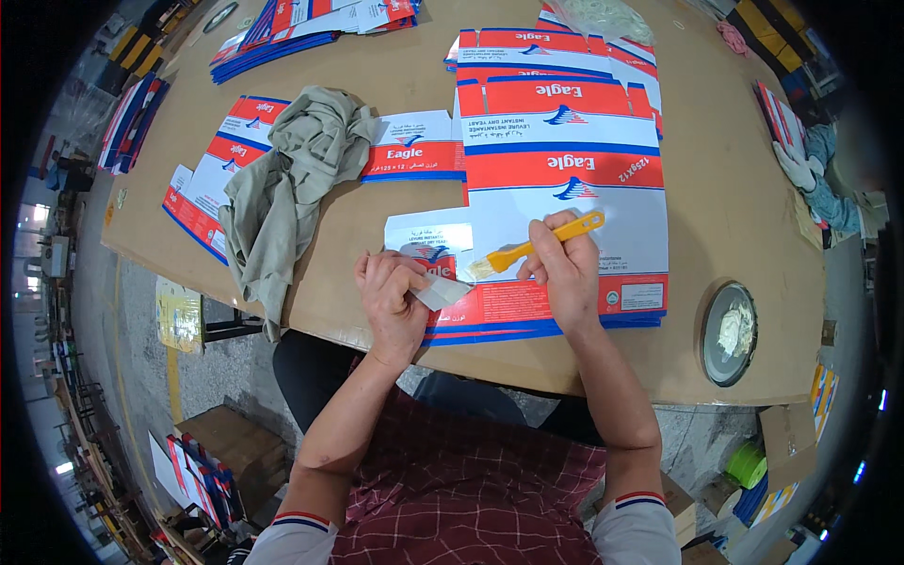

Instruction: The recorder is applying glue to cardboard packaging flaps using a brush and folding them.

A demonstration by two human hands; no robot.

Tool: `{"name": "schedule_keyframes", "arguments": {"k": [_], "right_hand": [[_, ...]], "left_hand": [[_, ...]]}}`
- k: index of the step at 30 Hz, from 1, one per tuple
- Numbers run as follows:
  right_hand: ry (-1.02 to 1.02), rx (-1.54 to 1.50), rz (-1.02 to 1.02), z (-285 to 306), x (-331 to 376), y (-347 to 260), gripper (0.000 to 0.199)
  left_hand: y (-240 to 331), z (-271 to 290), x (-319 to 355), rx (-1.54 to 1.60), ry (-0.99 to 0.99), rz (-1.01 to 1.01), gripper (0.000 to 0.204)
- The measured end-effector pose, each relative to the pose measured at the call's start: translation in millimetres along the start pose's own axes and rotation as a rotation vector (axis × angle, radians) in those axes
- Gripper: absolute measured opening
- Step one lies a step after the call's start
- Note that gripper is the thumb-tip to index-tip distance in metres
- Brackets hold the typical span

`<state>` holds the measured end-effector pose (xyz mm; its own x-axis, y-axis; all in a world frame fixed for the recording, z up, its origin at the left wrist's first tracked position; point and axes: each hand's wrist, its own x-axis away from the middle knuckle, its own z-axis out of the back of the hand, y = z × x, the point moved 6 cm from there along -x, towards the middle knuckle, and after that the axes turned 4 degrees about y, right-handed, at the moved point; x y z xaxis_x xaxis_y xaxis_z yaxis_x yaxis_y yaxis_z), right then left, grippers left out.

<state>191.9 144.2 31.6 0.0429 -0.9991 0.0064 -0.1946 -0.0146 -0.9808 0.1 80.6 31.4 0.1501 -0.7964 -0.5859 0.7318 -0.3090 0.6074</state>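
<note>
My right hand [568, 278] is closed round the yellow handle of a small flat brush [527, 249]. The brush's pale bristles point left, close to a small whitish flap [441, 292] that my left hand [391, 294] pinches. Whether the flap is loose or part of a carton I cannot tell. Both hands are over the near end of a stack of flat, unfolded red, white and blue cartons [612, 217]. One carton panel [414, 231] sticks out left of the stack, behind my left hand.
A grey-green cloth [292, 179] lies crumpled on the brown table [734, 207], partly over flat cartons [202, 193]. A round dish of white paste [730, 331] is at the right edge. More carton stacks [273, 54] lie at the back. Another person's gloved hand [796, 168] holds cartons at far right.
</note>
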Motion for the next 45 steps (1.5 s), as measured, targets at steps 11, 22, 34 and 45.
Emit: {"name": "schedule_keyframes", "arguments": {"k": [11,22,34,45], "right_hand": [[-0.07,0.127,0.046,-4,3,2,0.018],[0.002,-0.293,-0.202,9,-6,19,0.017],[-0.098,0.031,-0.097,-2,-1,10,0.021],[-0.175,0.146,-0.073,-4,0,9,0.022]], "left_hand": [[1,-1,-1,-0.008,-0.002,-0.01,0.027],[1,-1,-1,-0.007,-0.011,-0.006,0.026],[0,-1,0,-0.021,-0.01,-0.002,0.027],[3,-1,-2,-0.016,-0.001,-0.008,0.027]]}}
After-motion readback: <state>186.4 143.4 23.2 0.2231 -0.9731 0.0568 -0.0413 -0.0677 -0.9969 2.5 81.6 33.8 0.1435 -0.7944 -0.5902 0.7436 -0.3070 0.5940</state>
